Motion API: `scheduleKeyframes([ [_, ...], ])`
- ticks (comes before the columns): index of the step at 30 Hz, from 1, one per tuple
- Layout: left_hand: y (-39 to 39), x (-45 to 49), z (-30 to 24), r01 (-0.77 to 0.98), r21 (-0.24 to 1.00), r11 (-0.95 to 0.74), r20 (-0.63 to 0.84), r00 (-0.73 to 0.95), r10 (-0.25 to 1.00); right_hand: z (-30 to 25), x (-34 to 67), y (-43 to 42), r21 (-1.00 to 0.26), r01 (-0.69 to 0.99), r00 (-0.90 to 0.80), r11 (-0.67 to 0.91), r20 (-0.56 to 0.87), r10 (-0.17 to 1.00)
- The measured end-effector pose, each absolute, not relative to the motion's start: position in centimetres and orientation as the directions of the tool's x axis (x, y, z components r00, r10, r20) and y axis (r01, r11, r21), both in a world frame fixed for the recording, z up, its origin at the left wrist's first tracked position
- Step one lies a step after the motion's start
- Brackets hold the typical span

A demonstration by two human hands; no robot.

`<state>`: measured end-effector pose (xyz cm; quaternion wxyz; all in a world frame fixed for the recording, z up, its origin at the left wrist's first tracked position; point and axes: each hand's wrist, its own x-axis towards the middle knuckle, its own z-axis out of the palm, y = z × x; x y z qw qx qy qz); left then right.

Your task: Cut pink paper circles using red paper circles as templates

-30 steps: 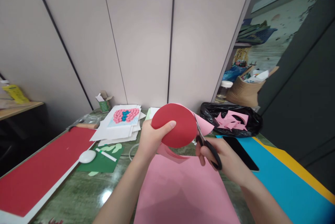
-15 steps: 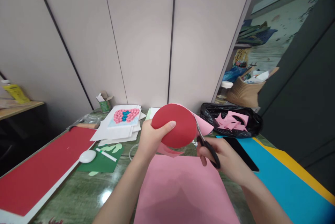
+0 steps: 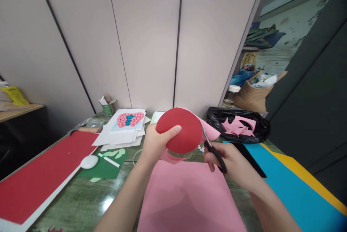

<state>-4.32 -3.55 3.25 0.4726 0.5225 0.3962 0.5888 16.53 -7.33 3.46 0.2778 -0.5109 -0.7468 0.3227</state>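
Observation:
Thumb on top, my left hand [image 3: 157, 141] grips a red paper circle [image 3: 183, 134] by its left side, with pink paper [image 3: 210, 130] behind it. My right hand [image 3: 225, 158] is closed around the black handles of a pair of scissors [image 3: 218, 156]. The scissor blades lie along the circle's right edge, where the pink paper curls away. A pink strip droops below the circle. Under both hands, a large pink sheet [image 3: 189, 199] lies on the green table. My left fingers behind the circle are hidden.
A black bag [image 3: 262, 127] with pink scraps stands at the back right. Blue sheet [image 3: 290, 185] and dark tablet [image 3: 249, 159] lie right. At left are a red sheet [image 3: 48, 174], a white computer mouse [image 3: 89, 162], a marker [image 3: 108, 160] and a stack of papers [image 3: 114, 138].
The view has shifted very slightly. Both hands, the circle and the scissors keep nearly the same position; the pink strip under the circle has swung a little to the left.

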Motion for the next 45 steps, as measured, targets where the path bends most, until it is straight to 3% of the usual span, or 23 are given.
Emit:
scheduleKeyframes([
  [9, -4.3, -3.7, 4.3, -0.167, 0.961, -0.220, 0.206, -0.096, 0.974, 3.7, 16.6, -7.5, -0.756, 0.593, -0.319, 0.276, 0.095, 0.943],
  [18, -3.8, -4.5, 3.4, -0.138, 0.963, -0.233, 0.235, -0.001, 0.972, 4.1, 17.1, -7.6, -0.750, 0.589, -0.338, 0.301, 0.109, 0.935],
  [27, -3.9, -4.4, 3.7, -0.118, 0.964, -0.240, 0.240, -0.014, 0.971, 4.1, 17.5, -7.3, -0.784, 0.557, -0.341, 0.274, 0.085, 0.936],
  [37, -4.3, -4.2, 4.4, 0.001, 0.980, -0.197, 0.197, 0.001, 0.980, 4.5, 17.5, -7.5, -0.802, 0.547, -0.340, 0.240, 0.049, 0.939],
  [45, -4.3, -4.4, 4.6, -0.016, 0.987, -0.159, 0.159, 0.050, 0.986, 4.9, 17.0, -7.5, -0.801, 0.545, -0.365, 0.249, 0.041, 0.930],
])
